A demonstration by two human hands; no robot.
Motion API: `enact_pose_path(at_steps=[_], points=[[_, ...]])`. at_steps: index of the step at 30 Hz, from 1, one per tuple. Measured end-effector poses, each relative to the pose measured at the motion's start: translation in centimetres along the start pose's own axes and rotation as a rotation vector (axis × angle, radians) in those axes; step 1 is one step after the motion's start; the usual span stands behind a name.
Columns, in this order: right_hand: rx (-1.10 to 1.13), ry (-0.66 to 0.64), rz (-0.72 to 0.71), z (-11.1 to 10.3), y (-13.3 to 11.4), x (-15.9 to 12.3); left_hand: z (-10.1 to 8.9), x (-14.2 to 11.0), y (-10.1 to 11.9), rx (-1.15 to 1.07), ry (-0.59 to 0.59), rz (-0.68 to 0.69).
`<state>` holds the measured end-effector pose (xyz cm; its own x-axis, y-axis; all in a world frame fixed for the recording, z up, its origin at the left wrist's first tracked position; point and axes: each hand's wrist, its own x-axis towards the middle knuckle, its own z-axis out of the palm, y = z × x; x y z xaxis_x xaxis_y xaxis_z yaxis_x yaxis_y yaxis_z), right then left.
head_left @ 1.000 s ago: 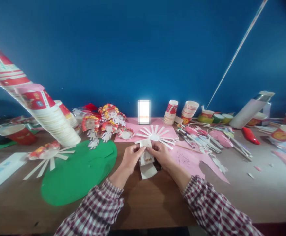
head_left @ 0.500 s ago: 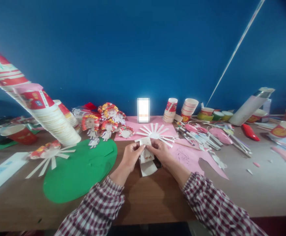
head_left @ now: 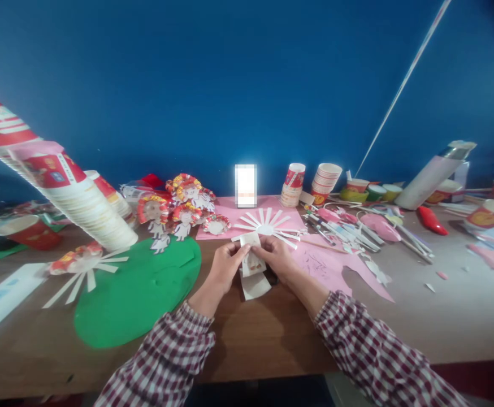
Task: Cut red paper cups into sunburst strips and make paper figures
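Observation:
My left hand (head_left: pixel 225 264) and my right hand (head_left: pixel 276 257) meet over the middle of the wooden table (head_left: pixel 255 339). Both pinch a small white paper piece (head_left: pixel 253 270) between fingers and thumbs; it hangs folded below them, with a little red-orange print on it. Just behind the hands a cut paper cup (head_left: pixel 266 228), splayed into white strips, lies on a pink sheet (head_left: pixel 247 217). Both sleeves are red-and-white check.
A round green sheet (head_left: pixel 137 294) lies left of my hands, with a tilted stack of paper cups (head_left: pixel 81 206) beyond it. Finished paper figures (head_left: pixel 179 209) stand at the back. Pink paper (head_left: pixel 336 271), pens and strips (head_left: pixel 357 234) and more cups (head_left: pixel 327 183) spread to the right.
My hands keep their pinch on the paper piece and have hardly shifted. The whole view has slid slightly upward in the frame as my head moved.

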<state>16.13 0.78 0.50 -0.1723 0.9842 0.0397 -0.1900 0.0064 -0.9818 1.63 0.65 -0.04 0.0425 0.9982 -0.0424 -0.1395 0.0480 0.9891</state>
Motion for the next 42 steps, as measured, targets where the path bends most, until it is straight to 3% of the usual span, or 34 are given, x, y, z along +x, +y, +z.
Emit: enact_pose_path(at_steps=[13, 42], points=[[-0.024, 0.082, -0.015, -0.18, 0.49, 0.20, 0.10, -0.09, 0.10, 0.008, -0.021, -0.045], [0.071, 0.038, 0.023, -0.14, 0.24, 0.17, 0.16, -0.16, 0.10, 0.008, -0.017, -0.029]])
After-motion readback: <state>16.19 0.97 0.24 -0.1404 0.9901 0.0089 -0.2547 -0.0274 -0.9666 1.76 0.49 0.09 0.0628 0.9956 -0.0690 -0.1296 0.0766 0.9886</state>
